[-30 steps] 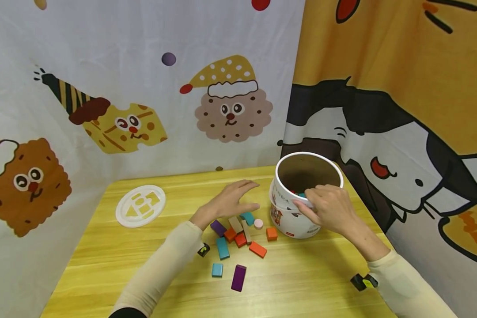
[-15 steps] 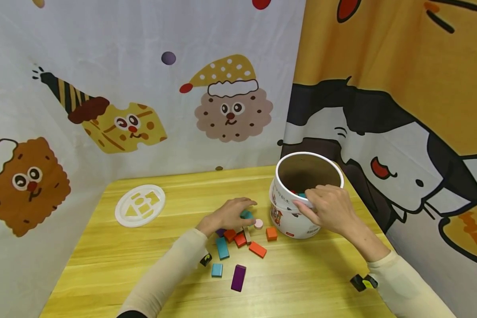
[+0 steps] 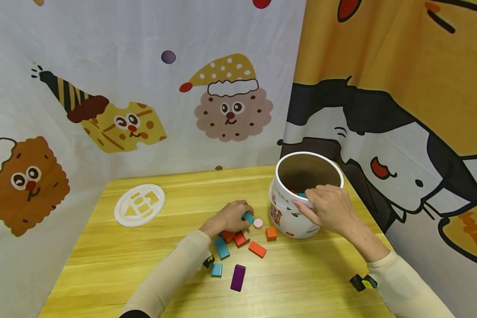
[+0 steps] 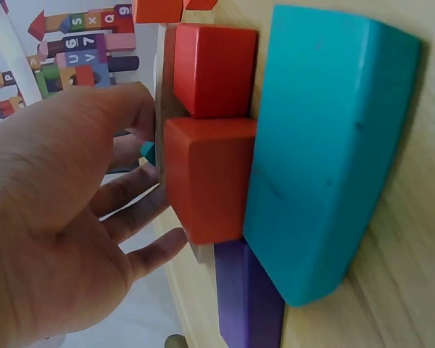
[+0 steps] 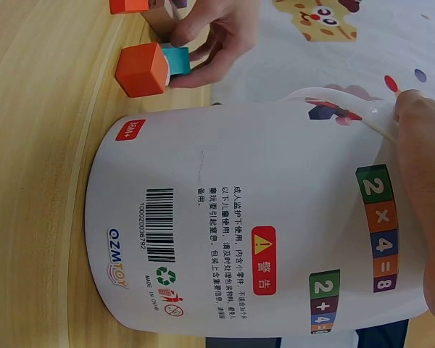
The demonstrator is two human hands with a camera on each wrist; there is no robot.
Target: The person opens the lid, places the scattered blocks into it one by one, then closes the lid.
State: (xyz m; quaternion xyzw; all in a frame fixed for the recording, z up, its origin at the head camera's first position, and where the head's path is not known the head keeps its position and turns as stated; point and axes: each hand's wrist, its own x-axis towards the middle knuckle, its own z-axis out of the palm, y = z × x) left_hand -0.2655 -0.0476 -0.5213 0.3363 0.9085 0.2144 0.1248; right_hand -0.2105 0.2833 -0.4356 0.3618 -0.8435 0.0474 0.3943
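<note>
My left hand (image 3: 231, 216) is over the pile of blocks, its curled fingers holding a teal block (image 3: 248, 217) at their tips. A natural wood block (image 4: 162, 109) lies close against the fingers in the left wrist view, partly hidden. Beside that hand are red-orange blocks (image 4: 210, 177), a larger teal block (image 4: 326, 145) and a purple one (image 4: 250, 293). My right hand (image 3: 330, 207) grips the near rim of a white bucket (image 3: 296, 221), thumb outside. A few coloured blocks show inside the bucket; the right hand's other fingertips are hidden.
A pale pink round block (image 3: 258, 224) and an orange cube (image 3: 271, 233) lie near the bucket. An orange-red block (image 3: 257, 249), a light blue one (image 3: 216, 270) and a dark purple one (image 3: 238, 278) lie nearer me. A white cut-out lid (image 3: 121, 214) rests at left.
My left hand has come down onto the pile, and its fingers have curled round the teal block, which has turned. The right hand and bucket stay put.
</note>
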